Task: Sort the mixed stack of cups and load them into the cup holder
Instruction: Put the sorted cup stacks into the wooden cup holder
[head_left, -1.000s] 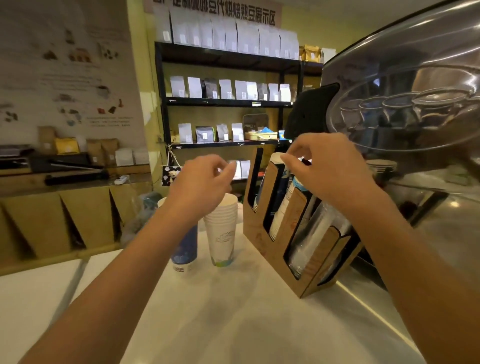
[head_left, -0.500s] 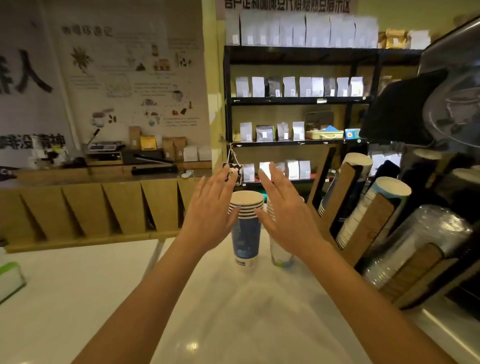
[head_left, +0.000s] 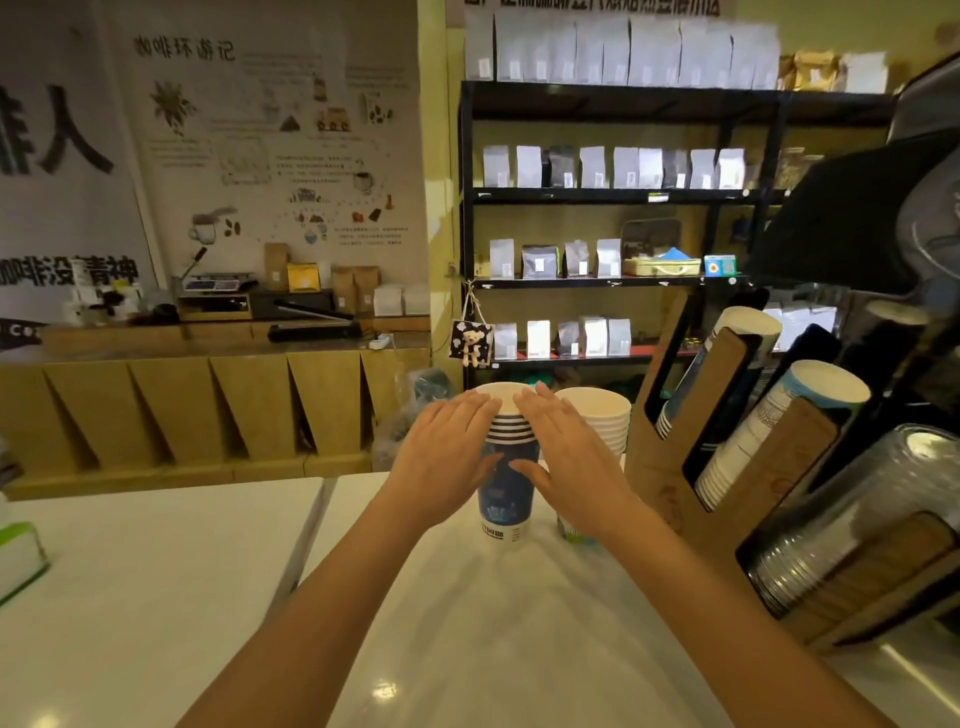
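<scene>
The white counter (head_left: 156, 597) fills the lower frame. At right the wooden cup holder (head_left: 691, 499) leans back, its slots holding cup stacks whose long axes slant up toward the upper right, rims downward. At centre the blue cup stack (head_left: 506, 499) stands upright on the counter, mouth up, long axis vertical. Just right of it, partly hidden, stands a white cup stack (head_left: 602, 415), also mouth up. The left hand (head_left: 447, 467) and right hand (head_left: 566, 462) flank the blue stack, fingers straight and flat against its sides near the rim, thumbs below; neither curls around it.
</scene>
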